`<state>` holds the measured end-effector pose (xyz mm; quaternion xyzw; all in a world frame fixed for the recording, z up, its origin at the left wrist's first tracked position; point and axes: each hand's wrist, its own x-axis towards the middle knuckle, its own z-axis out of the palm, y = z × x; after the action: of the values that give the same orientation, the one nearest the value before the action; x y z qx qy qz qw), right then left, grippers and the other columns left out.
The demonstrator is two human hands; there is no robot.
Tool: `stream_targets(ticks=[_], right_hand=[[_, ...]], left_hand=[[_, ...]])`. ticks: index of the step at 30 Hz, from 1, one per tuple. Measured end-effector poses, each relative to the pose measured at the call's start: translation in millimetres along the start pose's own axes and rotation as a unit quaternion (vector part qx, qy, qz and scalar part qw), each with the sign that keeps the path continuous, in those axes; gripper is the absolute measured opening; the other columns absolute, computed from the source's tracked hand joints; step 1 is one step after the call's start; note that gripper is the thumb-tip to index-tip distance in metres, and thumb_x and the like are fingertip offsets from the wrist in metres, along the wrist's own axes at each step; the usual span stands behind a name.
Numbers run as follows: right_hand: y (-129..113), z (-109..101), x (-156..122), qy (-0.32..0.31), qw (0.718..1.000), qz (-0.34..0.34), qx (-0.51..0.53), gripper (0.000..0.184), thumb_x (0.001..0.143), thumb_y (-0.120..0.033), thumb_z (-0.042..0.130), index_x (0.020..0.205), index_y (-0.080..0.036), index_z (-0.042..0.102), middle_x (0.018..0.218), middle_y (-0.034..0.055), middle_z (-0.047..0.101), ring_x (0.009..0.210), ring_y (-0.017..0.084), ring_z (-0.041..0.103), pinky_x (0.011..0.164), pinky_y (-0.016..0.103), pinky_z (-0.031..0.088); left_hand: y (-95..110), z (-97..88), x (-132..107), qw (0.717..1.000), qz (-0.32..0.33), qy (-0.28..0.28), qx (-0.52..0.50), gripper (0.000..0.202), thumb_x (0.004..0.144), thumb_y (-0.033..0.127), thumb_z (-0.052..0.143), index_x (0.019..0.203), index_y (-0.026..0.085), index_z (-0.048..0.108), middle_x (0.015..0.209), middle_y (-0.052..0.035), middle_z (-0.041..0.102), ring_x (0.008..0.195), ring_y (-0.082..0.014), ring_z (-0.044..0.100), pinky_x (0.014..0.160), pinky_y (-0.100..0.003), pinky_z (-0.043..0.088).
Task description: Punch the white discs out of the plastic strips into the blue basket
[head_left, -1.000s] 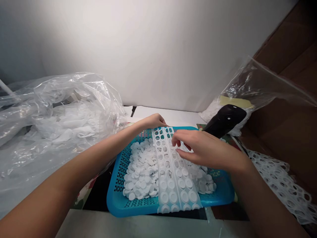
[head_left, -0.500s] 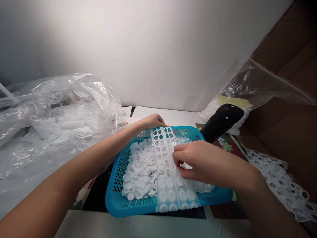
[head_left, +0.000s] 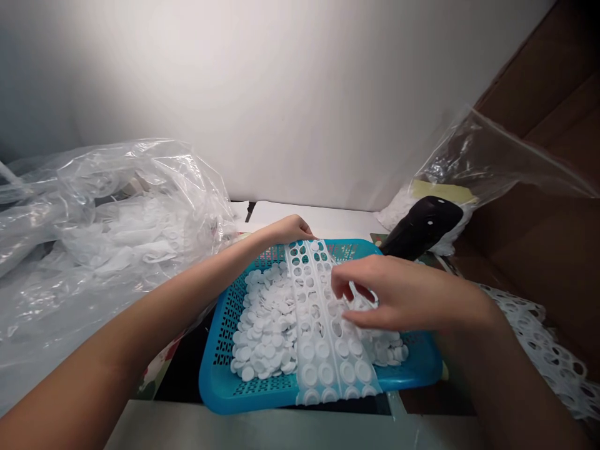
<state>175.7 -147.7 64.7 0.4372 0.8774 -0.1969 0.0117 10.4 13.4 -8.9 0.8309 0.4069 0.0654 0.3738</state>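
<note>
**Item 1:** left hand (head_left: 287, 230), at the far rim of the basket, fingers curled over the far end of the strip. Whether it grips the strip cannot be told.

**Item 2:** right hand (head_left: 382, 297), well apart from the left, held over the middle of the strip with fingers loosely curved. Its fingertips are at or just above the strip's right edge; no clear grip shows.

**Item 3:** blue plastic basket (head_left: 262, 402), rectangular, with perforated walls, set at a slight angle on a dark patterned surface.

**Item 4:** white perforated strip (head_left: 312, 300), lying across the basket from far rim to near rim and hanging slightly over the near side. Its far holes are open; white discs fill those at the near end.

**Item 5:** loose white discs (head_left: 265, 331), heaped in the basket on both sides of the strip and partly beneath it.

**Item 6:** clear plastic bag (head_left: 117, 206), large and crumpled, left of the basket, with white material inside.

**Item 7:** clear zip bag (head_left: 487, 162), right of the basket, holding white material and a yellow label (head_left: 440, 192).

**Item 8:** black handheld device (head_left: 422, 228), just beyond the basket's far right corner; its exact kind cannot be told.

**Item 9:** punched white sheet (head_left: 539, 337), draped at lower right against a cardboard box (head_left: 539, 81).
</note>
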Motion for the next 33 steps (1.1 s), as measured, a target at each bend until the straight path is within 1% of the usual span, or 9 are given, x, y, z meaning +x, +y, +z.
stream_targets(ticks=[3, 6, 11, 14, 17, 20, 23, 27, 33], right_hand=[[-7, 5, -5, -0.042, 0.999, -0.001, 0.006, 0.007, 0.070, -0.024, 0.052, 0.077, -0.021, 0.051, 0.072, -0.0016, 0.055, 0.060, 0.011, 0.046, 0.045, 0.020, 0.028], [-9, 10, -5, -0.032, 0.999, 0.007, -0.027, 0.003, 0.068, -0.019, 0.050, 0.071, -0.021, 0.052, 0.067, -0.0021, 0.054, 0.058, 0.011, 0.045, 0.044, 0.021, 0.025], [-5, 9, -2, -0.003, 0.998, -0.004, -0.066, 0.010, 0.070, -0.014, 0.047, 0.066, -0.019, 0.055, 0.060, -0.0027, 0.054, 0.054, 0.009, 0.044, 0.046, 0.022, 0.023], [1, 8, 3, 0.030, 0.995, 0.027, -0.092, 0.011, 0.071, -0.015, 0.048, 0.064, -0.018, 0.055, 0.059, -0.0017, 0.054, 0.054, 0.010, 0.044, 0.047, 0.022, 0.023], [11, 10, 11, 0.039, 0.989, 0.051, -0.130, 0.012, 0.070, -0.014, 0.047, 0.060, -0.017, 0.054, 0.057, -0.0005, 0.053, 0.052, 0.010, 0.044, 0.048, 0.023, 0.023], [25, 12, 20, 0.062, 0.974, 0.105, -0.190, 0.013, 0.069, -0.011, 0.046, 0.059, -0.016, 0.053, 0.054, 0.0006, 0.052, 0.050, 0.010, 0.044, 0.047, 0.024, 0.022], [38, 13, 23, 0.063, 0.972, 0.140, -0.178, 0.012, 0.070, -0.013, 0.045, 0.062, -0.016, 0.054, 0.057, 0.0013, 0.054, 0.051, 0.011, 0.046, 0.047, 0.023, 0.022], [41, 12, 22, 0.076, 0.982, 0.119, -0.122, 0.009, 0.073, -0.020, 0.045, 0.073, -0.019, 0.054, 0.063, -0.0003, 0.056, 0.054, 0.011, 0.047, 0.049, 0.022, 0.024], [31, 12, 27, 0.186, 0.973, 0.091, -0.102, 0.011, 0.078, -0.022, 0.041, 0.087, -0.021, 0.048, 0.072, -0.0016, 0.056, 0.057, 0.011, 0.046, 0.051, 0.022, 0.025]], left_hand=[[1, 0.0, -1, 1.000, -0.001, 0.000, -0.002, 0.032, 0.063, 0.041, 0.055, 0.073, 0.012, 0.065, 0.062, -0.0036, 0.059, 0.050, -0.0085, 0.043, 0.050, -0.024, 0.031], [2, 0.0, -2, 1.000, 0.000, 0.001, -0.007, 0.032, 0.063, 0.041, 0.055, 0.072, 0.012, 0.065, 0.062, -0.0037, 0.059, 0.051, -0.0086, 0.043, 0.051, -0.024, 0.031], [3, -0.3, -2, 1.000, -0.002, 0.002, -0.011, 0.030, 0.063, 0.038, 0.056, 0.072, 0.011, 0.065, 0.063, -0.0035, 0.059, 0.052, -0.0084, 0.043, 0.051, -0.023, 0.032], [4, -0.3, -3, 1.000, -0.010, 0.001, -0.020, 0.029, 0.063, 0.038, 0.056, 0.072, 0.012, 0.064, 0.060, -0.0028, 0.059, 0.051, -0.0084, 0.044, 0.051, -0.023, 0.033], [6, -0.3, -4, 1.000, -0.014, 0.005, -0.013, 0.029, 0.063, 0.038, 0.056, 0.071, 0.012, 0.064, 0.058, -0.0020, 0.057, 0.050, -0.0082, 0.043, 0.050, -0.023, 0.032], [7, -0.5, -5, 1.000, -0.013, 0.003, -0.012, 0.028, 0.063, 0.037, 0.055, 0.072, 0.012, 0.064, 0.059, -0.0025, 0.058, 0.051, -0.0085, 0.043, 0.051, -0.023, 0.033], [6, -0.6, -4, 1.000, -0.012, -0.001, -0.016, 0.029, 0.063, 0.037, 0.055, 0.073, 0.012, 0.065, 0.061, -0.0033, 0.059, 0.052, -0.0088, 0.044, 0.051, -0.023, 0.033], [5, -0.3, -4, 1.000, -0.016, -0.006, -0.024, 0.030, 0.062, 0.039, 0.057, 0.073, 0.012, 0.065, 0.063, -0.0036, 0.060, 0.052, -0.0088, 0.044, 0.051, -0.023, 0.034], [5, -0.3, -5, 0.999, -0.019, -0.007, -0.026, 0.029, 0.063, 0.039, 0.056, 0.073, 0.012, 0.064, 0.063, -0.0036, 0.060, 0.053, -0.0093, 0.046, 0.051, -0.023, 0.034]])
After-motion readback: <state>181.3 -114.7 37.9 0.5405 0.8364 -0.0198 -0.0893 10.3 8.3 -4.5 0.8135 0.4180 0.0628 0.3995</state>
